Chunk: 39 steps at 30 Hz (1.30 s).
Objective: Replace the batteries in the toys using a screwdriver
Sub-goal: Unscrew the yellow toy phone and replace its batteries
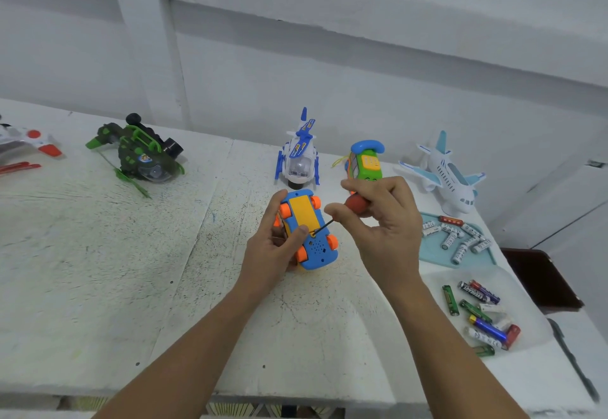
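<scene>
White scuffed tabletop (98, 270) under a white panelled wall; mid-table the left hand (273, 251) is holding the small blue plastic toy car (316, 251) (yellow batt. door, orange wheels) belly-up, fingers wrapping its flanks, while the right hand (385, 221) is gripping the red-handled thin-shaft screwdriver (357, 205), tip sitting at the door's edge. Car is looking light, hard & slick, so prob. best clamping the body sides, not the rolling wheels. Open room is lying left & toward the near edge; the pale blue tray of white batteries (434, 257) & white-blue toy helicopter (299, 155) are crowding right & behind.
</scene>
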Available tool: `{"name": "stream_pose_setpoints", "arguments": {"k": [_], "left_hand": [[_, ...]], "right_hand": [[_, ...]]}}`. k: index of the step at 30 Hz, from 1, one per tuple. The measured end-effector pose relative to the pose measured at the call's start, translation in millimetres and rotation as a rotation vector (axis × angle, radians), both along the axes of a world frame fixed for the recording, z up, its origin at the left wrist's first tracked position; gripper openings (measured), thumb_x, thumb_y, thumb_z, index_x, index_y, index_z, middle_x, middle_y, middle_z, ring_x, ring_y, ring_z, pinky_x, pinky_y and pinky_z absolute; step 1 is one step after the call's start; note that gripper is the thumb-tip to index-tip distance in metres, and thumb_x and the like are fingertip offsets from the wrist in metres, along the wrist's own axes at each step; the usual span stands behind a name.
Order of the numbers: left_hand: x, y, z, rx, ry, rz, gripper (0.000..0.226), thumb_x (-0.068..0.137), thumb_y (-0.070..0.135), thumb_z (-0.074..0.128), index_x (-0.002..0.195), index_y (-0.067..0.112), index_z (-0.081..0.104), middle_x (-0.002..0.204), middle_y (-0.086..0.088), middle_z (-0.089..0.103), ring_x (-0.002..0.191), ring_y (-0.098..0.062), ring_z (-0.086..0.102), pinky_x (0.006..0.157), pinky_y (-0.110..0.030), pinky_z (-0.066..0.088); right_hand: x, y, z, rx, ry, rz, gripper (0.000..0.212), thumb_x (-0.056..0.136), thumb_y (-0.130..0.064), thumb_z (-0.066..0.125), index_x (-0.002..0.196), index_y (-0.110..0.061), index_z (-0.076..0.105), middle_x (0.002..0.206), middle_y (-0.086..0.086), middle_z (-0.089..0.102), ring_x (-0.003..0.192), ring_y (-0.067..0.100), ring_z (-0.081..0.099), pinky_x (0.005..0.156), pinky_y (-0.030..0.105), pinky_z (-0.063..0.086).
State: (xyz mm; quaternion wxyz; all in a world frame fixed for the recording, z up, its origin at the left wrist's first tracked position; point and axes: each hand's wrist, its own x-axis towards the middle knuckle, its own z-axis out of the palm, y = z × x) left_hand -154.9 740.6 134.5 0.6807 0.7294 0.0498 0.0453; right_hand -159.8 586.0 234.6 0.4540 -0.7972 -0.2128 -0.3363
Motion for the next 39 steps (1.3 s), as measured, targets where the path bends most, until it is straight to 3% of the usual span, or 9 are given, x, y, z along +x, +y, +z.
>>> {"name": "stream_pose_setpoints", "arguments": {"k": [5,13,17,20,25,30,33,35,39], "left_hand": [[0.0,-0.1,0.6,-0.024,0.014,-0.003,0.063,0.092,0.032,0.066,0.141,0.054,0.034,0.104,0.013,0.067,0.096,-0.013,0.07,0.067,-0.043,0.063],[-1.1,-0.4,2.1,-0.004,-0.006,0.006,0.063,0.092,0.032,0.065,0.144,0.05,0.033,0.105,0.012,0.065,0.096,-0.011,0.068,0.068,-0.038,0.063],[-1.6,-0.7,2.2,-0.004,-0.011,0.003,0.062,0.092,0.033,0.065,0.143,0.051,0.034,0.103,0.015,0.065,0.094,-0.009,0.069,0.066,-0.036,0.063],[-1.1,-0.2,1.8,-0.009,-0.009,0.008,0.062,0.092,0.033,0.065,0.142,0.052,0.033,0.103,0.012,0.066,0.095,-0.011,0.069,0.067,-0.037,0.063],[-1.3,-0.8,2.7,0.002,-0.017,0.005,0.062,0.091,0.033,0.066,0.14,0.055,0.033,0.104,0.013,0.066,0.092,-0.007,0.069,0.068,-0.035,0.063],[-2.2,-1.1,3.1,0.011,-0.014,0.014,0.063,0.092,0.034,0.066,0.141,0.054,0.032,0.103,0.013,0.066,0.093,-0.011,0.069,0.069,-0.04,0.063],[-2.9,-1.0,3.7,0.011,-0.016,0.012,0.063,0.092,0.034,0.065,0.141,0.054,0.033,0.101,0.014,0.066,0.092,-0.008,0.069,0.071,-0.039,0.063],[-2.7,-0.8,3.8,-0.001,-0.017,0.013,0.063,0.092,0.032,0.066,0.142,0.053,0.033,0.102,0.011,0.067,0.093,-0.009,0.069,0.071,-0.039,0.063],[-2.7,-1.7,3.7,-0.019,-0.009,0.019,0.064,0.091,0.03,0.067,0.141,0.053,0.035,0.102,0.01,0.068,0.091,-0.007,0.069,0.067,-0.037,0.063]], "right_hand": [[-2.1,-7.6,-2.2,0.011,0.054,0.128,0.036,0.089,-0.009,0.057,0.125,-0.007,0.062,0.121,0.003,0.064,0.103,0.021,0.067,0.084,0.042,0.058],[1.2,0.5,2.3,-0.025,0.019,-0.002,0.029,0.076,-0.015,0.081,0.103,-0.017,0.072,0.081,0.002,0.054,0.075,0.004,0.057,0.072,0.007,0.046],[-0.8,-2.5,-0.1,-0.027,-0.014,0.012,0.028,0.082,-0.025,0.075,0.106,-0.011,0.071,0.096,0.001,0.06,0.087,0.004,0.06,0.077,0.022,0.054],[-3.5,-8.4,-1.2,0.0,0.08,0.148,0.037,0.086,-0.01,0.065,0.123,-0.014,0.062,0.121,-0.005,0.064,0.111,0.019,0.065,0.086,0.041,0.057],[-1.5,-6.4,3.9,-0.014,0.095,0.097,0.034,0.083,-0.007,0.075,0.113,-0.02,0.066,0.088,-0.001,0.063,0.082,0.01,0.066,0.075,0.024,0.058],[1.6,-1.7,2.0,-0.057,0.045,-0.004,0.026,0.075,-0.018,0.083,0.096,-0.009,0.071,0.08,-0.003,0.055,0.076,-0.006,0.056,0.07,0.007,0.047],[-2.1,-6.5,2.9,-0.097,0.009,0.064,0.031,0.082,-0.026,0.075,0.107,-0.009,0.069,0.1,-0.004,0.062,0.09,0.001,0.062,0.079,0.021,0.054],[-4.2,-8.5,2.8,-0.081,0.057,0.15,0.036,0.085,-0.014,0.071,0.12,-0.016,0.064,0.118,-0.004,0.064,0.101,0.014,0.067,0.086,0.034,0.057],[-5.7,-5.6,4.8,0.033,0.273,0.153,0.041,0.083,-0.006,0.072,0.111,-0.034,0.06,0.097,-0.004,0.068,0.088,0.011,0.071,0.077,0.028,0.059]]}}
